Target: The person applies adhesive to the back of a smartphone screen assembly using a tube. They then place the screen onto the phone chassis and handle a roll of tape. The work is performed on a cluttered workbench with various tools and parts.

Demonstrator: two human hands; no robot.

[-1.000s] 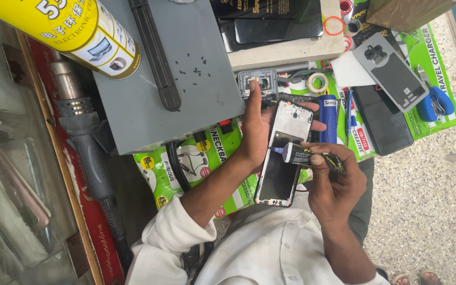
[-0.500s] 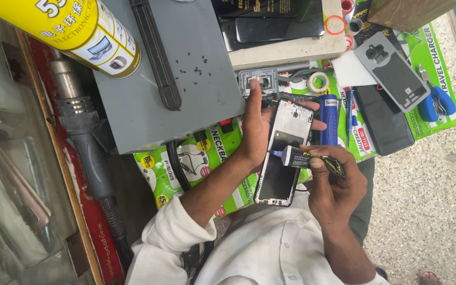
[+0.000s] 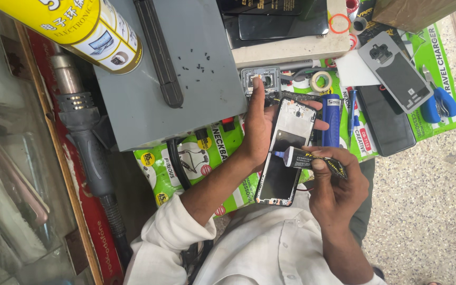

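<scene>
Left hand cupped under an opened phone, thumb and fingers gripping its edges, forefinger stretched up toward a small grey part. Right hand closed round a dark glue tube, nozzle touching the phone's frame near the middle of its left edge. Phone held tilted above the lap, white frame at the upper half, dark panel below. White sleeves and shirt beneath.

Just beside the phone, a blue cylinder and a screwdriver, lying on green printed packaging spread across the tabletop. Farther right, a grey back cover with camera hole, a black phone, blue-handled pliers. Roll of tape and orange rubber band near the top.

To the left, grey metal plate dotted with tiny screws, black bar across it. Yellow spray can overhead, hot-air gun along a red edge. Speckled floor on the right.
</scene>
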